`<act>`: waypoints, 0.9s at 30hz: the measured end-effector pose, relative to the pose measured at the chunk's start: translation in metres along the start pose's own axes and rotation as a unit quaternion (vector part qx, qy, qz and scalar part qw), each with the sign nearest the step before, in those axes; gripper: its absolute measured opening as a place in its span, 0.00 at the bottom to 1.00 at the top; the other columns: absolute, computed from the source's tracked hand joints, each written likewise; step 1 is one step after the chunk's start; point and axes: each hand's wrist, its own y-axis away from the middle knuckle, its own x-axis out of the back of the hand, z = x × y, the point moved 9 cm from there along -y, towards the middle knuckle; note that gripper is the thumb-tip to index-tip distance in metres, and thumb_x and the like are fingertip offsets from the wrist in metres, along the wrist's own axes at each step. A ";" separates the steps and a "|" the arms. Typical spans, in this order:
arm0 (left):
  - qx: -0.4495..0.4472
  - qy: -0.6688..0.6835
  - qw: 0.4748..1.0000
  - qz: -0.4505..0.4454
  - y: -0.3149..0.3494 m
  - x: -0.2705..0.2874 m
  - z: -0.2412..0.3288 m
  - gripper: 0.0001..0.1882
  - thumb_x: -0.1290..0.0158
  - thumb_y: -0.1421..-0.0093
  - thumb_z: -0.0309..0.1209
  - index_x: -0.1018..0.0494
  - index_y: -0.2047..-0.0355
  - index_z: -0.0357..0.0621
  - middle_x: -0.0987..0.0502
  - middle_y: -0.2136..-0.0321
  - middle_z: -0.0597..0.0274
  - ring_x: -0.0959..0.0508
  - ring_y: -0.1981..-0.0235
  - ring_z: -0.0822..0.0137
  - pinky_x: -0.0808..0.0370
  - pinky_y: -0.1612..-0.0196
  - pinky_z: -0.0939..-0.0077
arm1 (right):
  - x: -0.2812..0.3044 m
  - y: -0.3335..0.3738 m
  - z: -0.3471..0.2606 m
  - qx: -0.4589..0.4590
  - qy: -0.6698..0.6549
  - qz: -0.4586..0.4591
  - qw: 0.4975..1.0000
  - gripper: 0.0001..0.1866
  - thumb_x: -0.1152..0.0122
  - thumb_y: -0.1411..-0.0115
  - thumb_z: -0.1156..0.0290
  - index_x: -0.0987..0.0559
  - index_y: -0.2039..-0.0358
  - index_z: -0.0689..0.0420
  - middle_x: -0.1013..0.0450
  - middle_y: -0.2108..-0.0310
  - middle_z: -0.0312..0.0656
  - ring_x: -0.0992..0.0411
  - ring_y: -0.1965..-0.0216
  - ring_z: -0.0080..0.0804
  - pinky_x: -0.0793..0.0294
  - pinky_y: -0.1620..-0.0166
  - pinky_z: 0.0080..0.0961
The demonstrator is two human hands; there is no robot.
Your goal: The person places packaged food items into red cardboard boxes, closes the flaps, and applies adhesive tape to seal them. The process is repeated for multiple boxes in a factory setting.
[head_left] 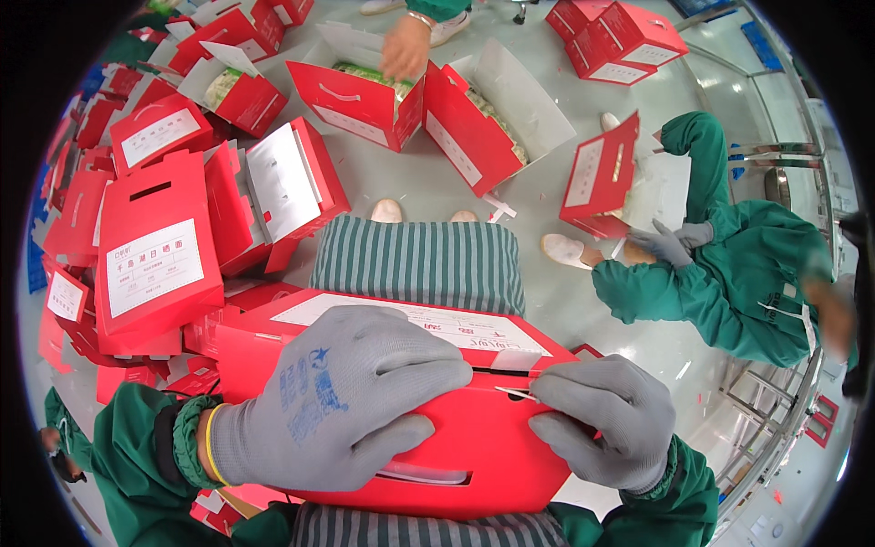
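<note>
A red carton (pixel 510 447) with a white label lies across my lap. It has a dark slit along its upper edge and a cut-out nearer me, where something pale shows. My left hand (pixel 351 397), in a grey glove, grips the carton on the left, fingers over the panel by the slit and thumb lower down. Across from it my right hand (pixel 606 415), also gloved in grey, is closed with bent fingers at the slit's right end. A thin white strip (pixel 515 393) sticks out from its fingertips; its other end cannot be made out.
A striped cushion (pixel 419 264) lies beyond the carton. Red cartons (pixel 155 260) are piled on the left; open cartons (pixel 483 128) with pale green contents stand ahead. A co-worker in green (pixel 729 264) handles another open carton (pixel 606 178) on the right. Another person's hand (pixel 406 47) reaches into a carton.
</note>
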 end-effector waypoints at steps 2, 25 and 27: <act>0.009 0.000 1.000 -0.009 -0.003 -0.001 -0.002 0.24 0.39 0.46 0.31 0.24 0.47 0.42 0.21 0.52 0.56 0.23 0.51 0.52 0.27 0.46 0.56 | 0.000 -0.002 0.004 -0.003 0.007 -0.002 1.000 0.19 0.22 0.52 0.70 0.14 0.57 0.51 0.19 0.61 0.37 0.21 0.69 0.31 0.21 0.68 0.25; 0.068 -0.067 0.995 -0.032 -0.028 -0.008 -0.011 0.28 0.35 0.50 0.33 0.24 0.46 0.46 0.20 0.52 0.59 0.21 0.53 0.54 0.26 0.48 0.56 | 0.002 -0.011 0.047 -0.046 0.076 -0.027 0.996 0.12 0.22 0.51 0.67 0.14 0.65 0.48 0.23 0.69 0.32 0.25 0.70 0.32 0.25 0.66 0.28; 0.064 -0.070 0.995 -0.038 -0.032 -0.008 -0.010 0.28 0.36 0.49 0.33 0.25 0.46 0.46 0.21 0.51 0.59 0.21 0.53 0.54 0.26 0.48 0.57 | 0.003 -0.014 0.057 -0.063 0.002 -0.027 0.998 0.12 0.22 0.50 0.67 0.15 0.64 0.50 0.23 0.69 0.34 0.25 0.68 0.35 0.26 0.63 0.31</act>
